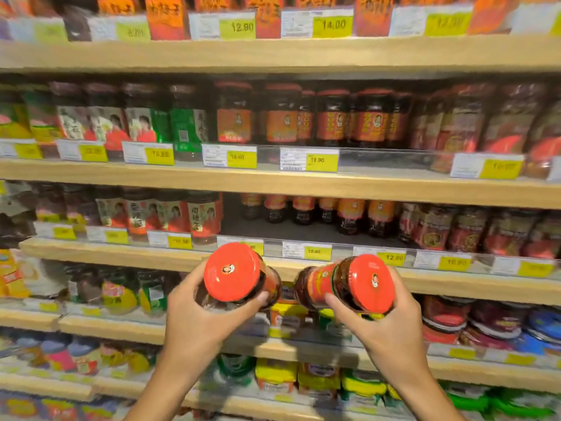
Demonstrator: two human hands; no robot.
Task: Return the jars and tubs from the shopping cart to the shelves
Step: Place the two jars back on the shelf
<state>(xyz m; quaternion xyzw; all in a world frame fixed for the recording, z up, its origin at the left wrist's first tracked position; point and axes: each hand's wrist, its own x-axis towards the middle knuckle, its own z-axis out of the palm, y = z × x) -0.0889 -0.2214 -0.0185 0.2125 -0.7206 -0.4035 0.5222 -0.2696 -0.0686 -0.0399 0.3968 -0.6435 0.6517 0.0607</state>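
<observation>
1. The shelves [273, 183] fill the view, four wooden tiers packed with sauce jars. The tier just above the hands has an open stretch of bare board in front of six small orange-labelled jars [321, 212] set well back.
2. Two jars are in hand, one each, both tipped with their red lids toward the camera, below that open stretch.
3. The left jar [233, 273] sits in the left hand [197, 317], fingers curled around its glass body below the lid.
4. The right jar [358, 284] is clasped the same way by the right hand [385, 323].
5. They look like full glass jars: probably heavy, rigid, smooth and breakable, so gripping the body is safer than the lid.
</observation>
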